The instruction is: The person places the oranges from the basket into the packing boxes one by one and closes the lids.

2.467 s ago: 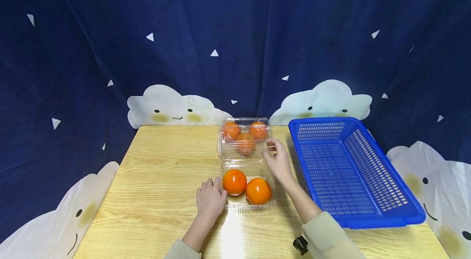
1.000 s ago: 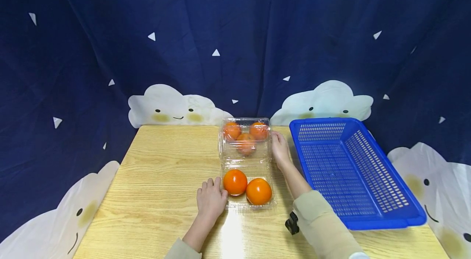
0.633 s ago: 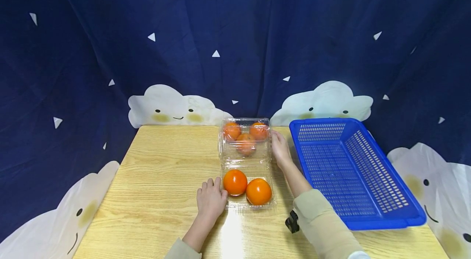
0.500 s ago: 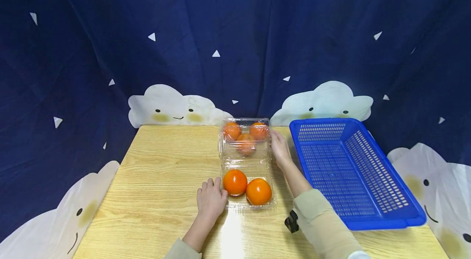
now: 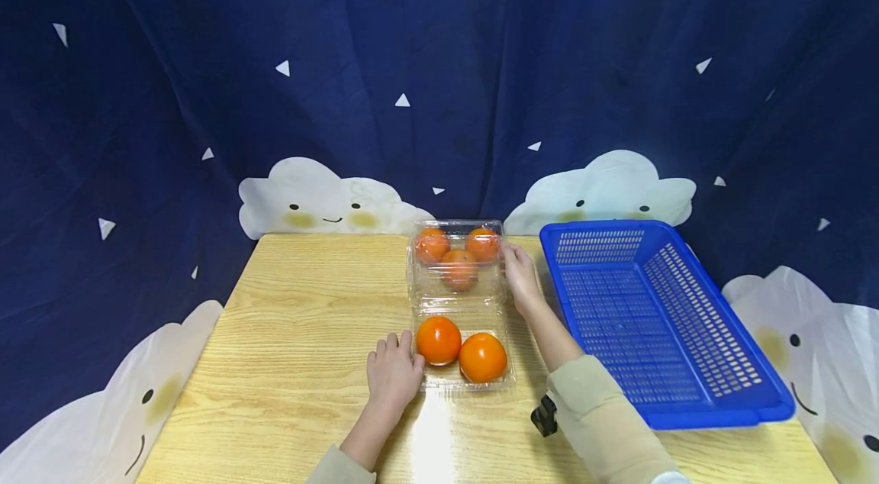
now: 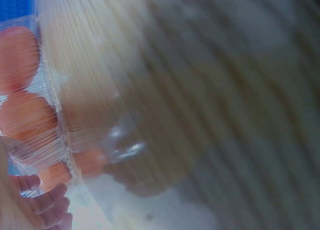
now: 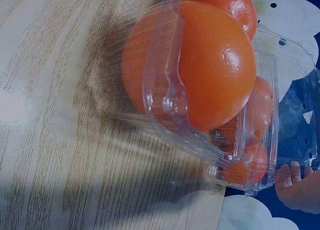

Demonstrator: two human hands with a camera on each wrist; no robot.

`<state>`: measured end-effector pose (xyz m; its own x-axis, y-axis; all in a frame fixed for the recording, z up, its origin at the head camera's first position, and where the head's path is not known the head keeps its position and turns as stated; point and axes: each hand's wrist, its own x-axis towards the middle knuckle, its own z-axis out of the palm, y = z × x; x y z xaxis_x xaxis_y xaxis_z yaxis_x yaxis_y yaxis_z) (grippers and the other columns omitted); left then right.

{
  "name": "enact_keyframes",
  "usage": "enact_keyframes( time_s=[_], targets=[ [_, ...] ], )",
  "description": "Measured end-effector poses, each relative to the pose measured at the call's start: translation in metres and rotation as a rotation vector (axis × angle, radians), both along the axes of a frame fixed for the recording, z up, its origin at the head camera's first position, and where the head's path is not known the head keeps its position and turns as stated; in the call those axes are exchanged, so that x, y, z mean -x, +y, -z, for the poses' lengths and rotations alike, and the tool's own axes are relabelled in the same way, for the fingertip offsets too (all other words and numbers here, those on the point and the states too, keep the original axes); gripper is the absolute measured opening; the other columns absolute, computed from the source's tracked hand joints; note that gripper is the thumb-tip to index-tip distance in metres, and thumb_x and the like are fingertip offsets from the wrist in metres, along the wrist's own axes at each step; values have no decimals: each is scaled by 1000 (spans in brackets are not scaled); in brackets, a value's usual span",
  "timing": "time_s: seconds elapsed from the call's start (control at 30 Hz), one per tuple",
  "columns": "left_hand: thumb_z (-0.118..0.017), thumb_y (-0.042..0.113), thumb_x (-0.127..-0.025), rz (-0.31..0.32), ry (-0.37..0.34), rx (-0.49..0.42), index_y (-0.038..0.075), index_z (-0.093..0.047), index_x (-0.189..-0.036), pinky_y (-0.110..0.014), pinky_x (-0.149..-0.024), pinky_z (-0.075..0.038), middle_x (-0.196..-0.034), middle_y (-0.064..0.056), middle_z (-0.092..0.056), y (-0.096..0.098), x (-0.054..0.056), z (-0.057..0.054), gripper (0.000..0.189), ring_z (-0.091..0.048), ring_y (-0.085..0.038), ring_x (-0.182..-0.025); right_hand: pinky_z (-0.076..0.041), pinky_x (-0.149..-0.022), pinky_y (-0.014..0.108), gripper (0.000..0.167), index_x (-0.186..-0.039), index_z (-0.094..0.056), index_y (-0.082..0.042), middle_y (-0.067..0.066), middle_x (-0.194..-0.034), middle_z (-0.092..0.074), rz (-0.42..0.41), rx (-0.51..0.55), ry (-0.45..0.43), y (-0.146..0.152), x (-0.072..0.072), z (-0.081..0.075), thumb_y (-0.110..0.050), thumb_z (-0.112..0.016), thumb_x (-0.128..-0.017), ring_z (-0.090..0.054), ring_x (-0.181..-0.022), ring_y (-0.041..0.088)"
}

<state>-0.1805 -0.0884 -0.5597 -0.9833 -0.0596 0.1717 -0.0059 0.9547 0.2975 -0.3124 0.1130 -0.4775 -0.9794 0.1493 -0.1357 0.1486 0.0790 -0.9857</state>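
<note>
A clear plastic clamshell box (image 5: 474, 322) sits on the table with its lid (image 5: 446, 292) raised at the back. In its near half lie two glossy round orange fruits (image 5: 439, 340). Behind the lid, three more orange fruits (image 5: 458, 270) show through the plastic. My left hand (image 5: 394, 371) rests at the box's left side, thumb right at the edge and fingers loosely bent on the table. My right hand (image 5: 522, 278) is at the lid's right edge, fingertips touching it. In the right wrist view, the right hand's fingers (image 7: 295, 171) look fairly straight beside the lid.
A blue slatted plastic basket (image 5: 628, 324) stands to the right, close to my right forearm. The wooden table (image 5: 302, 316) reaches back to a dark blue curtain (image 5: 343, 87) with cloud prints. A small black device (image 5: 545, 415) is on my right wrist.
My right hand moves from in front of the lid's right side round to its outer edge, and lately shifts slightly left against it. The left hand, box and fruits keep their places.
</note>
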Motion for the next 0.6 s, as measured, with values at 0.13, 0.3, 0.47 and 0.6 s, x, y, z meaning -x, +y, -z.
enact_keyframes(
  time_s=[0.13, 0.3, 0.47, 0.6],
  targets=[
    [-50, 28, -79, -1, -8, 4, 9, -55, -105, -37, -62, -37, -84, -9, -51, 0, 0, 0, 32, -47, -26, -75, -38, -90, 40, 46, -122, -47, 2, 24, -115, -49, 2, 4, -4, -1, -3, -2, -35, -39, -96, -48, -95, 25],
    [-50, 27, -79, -1, -3, 5, 9, -56, -106, -36, -61, -37, -85, -9, -52, 0, 0, 1, 33, -47, -25, -73, -39, -86, 37, 48, -116, -49, 2, 23, -114, -49, 24, 3, 15, -2, -7, -4, -40, -41, -94, -47, -87, 19],
    [-51, 27, -79, 3, 4, 7, 9, -56, -106, -36, -60, -37, -84, -9, -53, -1, 0, 1, 33, -47, -25, -72, -38, -78, 29, 49, -112, -50, 3, 21, -112, -50, 59, -11, 39, -4, -12, -5, -41, -42, -94, -48, -84, 17],
    [-50, 27, -79, 4, 2, 7, 9, -56, -107, -36, -61, -37, -85, -9, -53, -1, -1, 1, 33, -47, -25, -73, -40, -81, 31, 50, -108, -52, 5, 23, -109, -52, 89, 3, 63, -5, -15, -4, -42, -44, -93, -49, -84, 18]
  ],
)
